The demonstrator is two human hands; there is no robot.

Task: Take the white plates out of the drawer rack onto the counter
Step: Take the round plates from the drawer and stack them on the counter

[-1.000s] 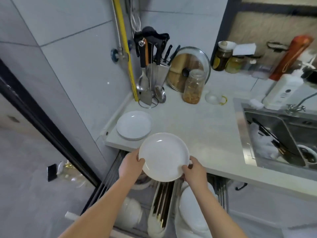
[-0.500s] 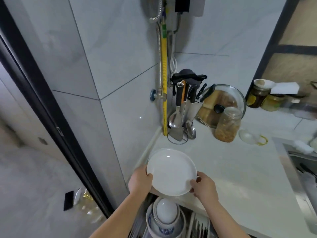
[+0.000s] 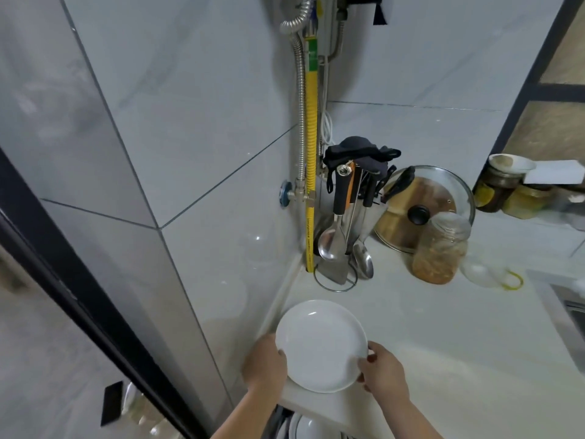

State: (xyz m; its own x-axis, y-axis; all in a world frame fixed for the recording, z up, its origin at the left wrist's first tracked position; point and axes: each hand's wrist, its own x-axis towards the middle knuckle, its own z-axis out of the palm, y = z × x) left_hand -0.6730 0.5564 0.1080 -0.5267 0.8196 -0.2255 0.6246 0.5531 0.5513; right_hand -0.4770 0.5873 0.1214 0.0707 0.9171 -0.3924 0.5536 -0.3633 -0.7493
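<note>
Both hands are on the white plate [image 3: 321, 345] here: the left hand [image 3: 265, 362] is gripping its left rim, fingers curled around the edge, and the right hand [image 3: 383, 370] is pinching the right rim. The plate is sitting low over the near left corner of the worktop [image 3: 443, 343], just beside the tiled wall; whether it is touching down, I cannot tell. Behind it, a utensil stand [image 3: 343, 223] is standing in the corner, with a glass jar [image 3: 440, 248] leaning against a pot lid [image 3: 443, 191]. Below the worktop edge, more white dishes [image 3: 305, 427] are peeking out.
</note>
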